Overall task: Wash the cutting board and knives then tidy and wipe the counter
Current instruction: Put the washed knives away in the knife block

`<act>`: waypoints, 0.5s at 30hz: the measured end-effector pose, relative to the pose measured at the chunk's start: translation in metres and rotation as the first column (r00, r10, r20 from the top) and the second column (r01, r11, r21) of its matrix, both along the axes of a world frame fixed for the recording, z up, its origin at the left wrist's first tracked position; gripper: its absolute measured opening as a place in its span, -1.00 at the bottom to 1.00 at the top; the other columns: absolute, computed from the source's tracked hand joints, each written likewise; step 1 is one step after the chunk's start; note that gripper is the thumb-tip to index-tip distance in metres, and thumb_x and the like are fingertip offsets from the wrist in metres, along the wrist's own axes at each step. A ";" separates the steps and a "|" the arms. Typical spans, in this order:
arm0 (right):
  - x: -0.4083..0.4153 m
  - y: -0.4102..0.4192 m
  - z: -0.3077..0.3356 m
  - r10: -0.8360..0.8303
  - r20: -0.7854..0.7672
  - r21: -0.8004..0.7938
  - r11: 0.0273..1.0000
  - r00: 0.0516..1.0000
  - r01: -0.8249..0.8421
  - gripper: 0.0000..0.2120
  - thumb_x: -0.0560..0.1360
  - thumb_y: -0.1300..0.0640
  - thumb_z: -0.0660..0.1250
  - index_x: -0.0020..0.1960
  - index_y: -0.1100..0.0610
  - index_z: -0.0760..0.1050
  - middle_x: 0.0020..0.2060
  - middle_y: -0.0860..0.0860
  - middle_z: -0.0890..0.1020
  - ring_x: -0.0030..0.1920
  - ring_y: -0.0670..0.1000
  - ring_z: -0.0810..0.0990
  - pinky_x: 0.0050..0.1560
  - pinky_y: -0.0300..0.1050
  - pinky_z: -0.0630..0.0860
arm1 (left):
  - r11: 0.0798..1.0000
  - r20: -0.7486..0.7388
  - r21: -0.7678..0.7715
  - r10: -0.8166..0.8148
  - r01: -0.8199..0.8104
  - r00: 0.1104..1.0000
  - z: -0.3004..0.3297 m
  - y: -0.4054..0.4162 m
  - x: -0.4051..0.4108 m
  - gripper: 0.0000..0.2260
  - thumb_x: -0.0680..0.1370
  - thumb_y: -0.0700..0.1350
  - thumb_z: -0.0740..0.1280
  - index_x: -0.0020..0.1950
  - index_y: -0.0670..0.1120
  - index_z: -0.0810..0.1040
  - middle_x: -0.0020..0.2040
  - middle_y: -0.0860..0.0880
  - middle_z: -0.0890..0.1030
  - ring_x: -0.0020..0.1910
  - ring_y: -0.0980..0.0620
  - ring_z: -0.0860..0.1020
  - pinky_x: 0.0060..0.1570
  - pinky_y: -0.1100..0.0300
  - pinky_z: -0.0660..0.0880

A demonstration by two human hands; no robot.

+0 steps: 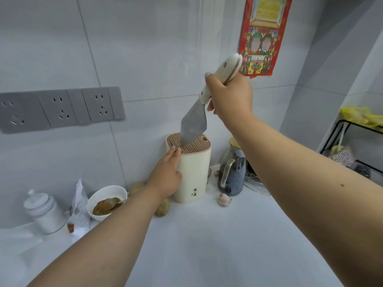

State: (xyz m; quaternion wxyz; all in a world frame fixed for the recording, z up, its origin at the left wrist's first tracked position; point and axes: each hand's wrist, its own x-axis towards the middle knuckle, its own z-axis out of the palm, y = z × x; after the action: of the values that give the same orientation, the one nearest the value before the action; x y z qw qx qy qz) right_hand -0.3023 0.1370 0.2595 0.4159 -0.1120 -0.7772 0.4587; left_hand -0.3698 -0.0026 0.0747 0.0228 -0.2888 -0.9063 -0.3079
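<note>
Nearest thing is the left hand [165,175], flat against the cream knife block [191,170] with fingers straight and together, I'd guess to keep it from tipping. Above it the right hand [228,96] has fingers wrapped tight round the handle of one knife [193,126], tip just in the slots (can't tell if it's going in or out). Count: one white bowl [106,200], one glass pitcher [231,170], three wall sockets [60,109].

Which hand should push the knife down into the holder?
The right hand, probably: it already grips the knife, whose tip is in the knife block. The left hand holds the block's side.
</note>
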 end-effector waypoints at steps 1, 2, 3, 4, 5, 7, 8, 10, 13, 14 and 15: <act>0.000 -0.001 0.002 -0.002 -0.006 0.014 1.000 1.000 0.002 -0.66 0.43 -0.04 0.30 -0.23 0.27 0.55 -0.51 0.05 0.60 -0.46 0.07 0.61 -0.28 0.15 0.61 | 1.000 -0.009 0.008 -0.003 0.003 1.000 -0.001 0.000 -0.001 -0.36 0.52 -0.26 0.17 0.57 -0.04 0.05 0.58 0.04 -0.01 0.54 0.04 0.05 0.47 0.22 0.05; -0.001 -0.003 0.006 -0.002 -0.019 0.026 1.000 1.000 0.002 -0.65 0.43 -0.04 0.30 -0.23 0.27 0.55 -0.50 0.06 0.60 -0.45 0.08 0.62 -0.29 0.15 0.60 | 1.000 -0.016 0.016 -0.006 0.006 1.000 -0.003 0.000 -0.001 -0.36 0.52 -0.25 0.17 0.57 -0.04 0.05 0.58 0.04 -0.01 0.54 0.04 0.04 0.48 0.22 0.04; -0.001 -0.004 0.009 0.003 -0.037 0.035 0.999 0.999 -0.002 -0.65 0.42 -0.05 0.30 -0.23 0.27 0.55 -0.48 0.07 0.61 -0.44 0.09 0.62 -0.30 0.16 0.60 | 1.000 -0.021 0.023 -0.008 0.008 1.000 -0.004 0.000 -0.002 -0.36 0.52 -0.25 0.18 0.57 -0.05 0.05 0.58 0.03 0.00 0.54 0.04 0.04 0.48 0.21 0.03; -0.002 -0.005 0.013 0.010 -0.051 0.043 0.999 0.999 -0.008 -0.65 0.41 -0.05 0.30 -0.23 0.27 0.55 -0.45 0.09 0.63 -0.43 0.10 0.63 -0.31 0.16 0.60 | 1.000 -0.024 0.029 -0.007 0.008 1.000 -0.005 0.001 -0.003 -0.36 0.51 -0.25 0.18 0.57 -0.05 0.05 0.58 0.03 0.00 0.54 0.04 0.04 0.49 0.21 0.03; -0.002 -0.006 0.015 0.015 -0.057 0.054 0.998 0.998 -0.012 -0.65 0.40 -0.05 0.30 -0.22 0.26 0.54 -0.43 0.10 0.63 -0.43 0.11 0.63 -0.32 0.16 0.60 | 0.999 -0.026 0.032 -0.006 0.007 1.000 -0.006 0.001 -0.003 -0.36 0.51 -0.25 0.18 0.57 -0.05 0.05 0.58 0.03 0.00 0.54 0.05 0.04 0.49 0.21 0.03; -0.003 -0.008 0.018 0.018 -0.046 0.094 0.995 0.999 -0.013 -0.63 0.39 -0.07 0.29 -0.23 0.27 0.55 -0.43 0.10 0.63 -0.42 0.12 0.63 -0.33 0.16 0.59 | 0.999 -0.030 0.032 -0.002 0.003 1.000 -0.007 0.001 -0.003 -0.36 0.51 -0.25 0.18 0.57 -0.06 0.05 0.58 0.03 0.00 0.54 0.05 0.04 0.49 0.19 0.05; -0.004 -0.009 0.017 0.015 -0.035 0.118 0.993 0.999 -0.010 -0.63 0.39 -0.08 0.29 -0.23 0.27 0.55 -0.44 0.10 0.62 -0.42 0.13 0.62 -0.33 0.16 0.59 | 1.000 -0.031 0.029 -0.001 0.002 1.000 -0.007 0.002 -0.003 -0.36 0.52 -0.25 0.18 0.57 -0.06 0.04 0.58 0.03 -0.01 0.54 0.05 0.04 0.49 0.18 0.05; -0.004 -0.011 0.012 0.009 -0.011 0.163 0.987 1.000 -0.007 -0.63 0.40 -0.08 0.28 -0.24 0.26 0.54 -0.44 0.11 0.62 -0.39 0.16 0.62 -0.31 0.17 0.59 | 1.000 -0.026 0.028 -0.001 0.001 1.000 -0.007 0.002 -0.003 -0.36 0.52 -0.25 0.18 0.57 -0.07 0.02 0.58 0.03 -0.04 0.54 0.05 0.04 0.49 0.18 0.05; -0.007 -0.011 0.003 0.020 0.019 0.180 0.983 1.000 -0.023 -0.63 0.42 -0.07 0.29 -0.21 0.28 0.51 -0.40 0.13 0.63 -0.34 0.19 0.63 -0.27 0.17 0.59 | 1.000 -0.021 0.031 0.000 0.001 1.000 -0.007 0.002 -0.001 -0.35 0.53 -0.26 0.16 0.58 -0.10 -0.02 0.58 0.03 -0.07 0.54 0.08 0.01 0.47 0.27 -0.01; -0.008 -0.011 0.001 0.022 0.032 0.180 0.983 0.999 -0.028 -0.63 0.42 -0.06 0.29 -0.20 0.28 0.51 -0.40 0.13 0.63 -0.33 0.19 0.63 -0.25 0.17 0.59 | 0.999 -0.020 0.034 -0.002 0.002 1.000 -0.007 0.001 0.000 -0.34 0.53 -0.27 0.16 0.58 -0.10 -0.03 0.58 0.03 -0.08 0.54 0.09 0.00 0.45 0.30 -0.03; -0.009 -0.011 -0.001 0.026 0.043 0.180 0.983 0.999 -0.033 -0.64 0.42 -0.06 0.29 -0.20 0.28 0.51 -0.40 0.13 0.63 -0.33 0.19 0.63 -0.25 0.18 0.59 | 0.999 -0.016 0.036 -0.003 0.004 1.000 -0.007 0.001 0.000 -0.34 0.53 -0.28 0.15 0.58 -0.11 -0.05 0.58 0.03 -0.08 0.55 0.10 -0.01 0.44 0.32 -0.04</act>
State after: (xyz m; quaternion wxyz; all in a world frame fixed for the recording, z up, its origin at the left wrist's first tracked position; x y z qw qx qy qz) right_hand -0.3109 0.1260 0.2587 0.4017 -0.0715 -0.8254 0.3901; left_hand -0.3698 -0.0019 0.0681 0.0348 -0.2925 -0.8998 -0.3218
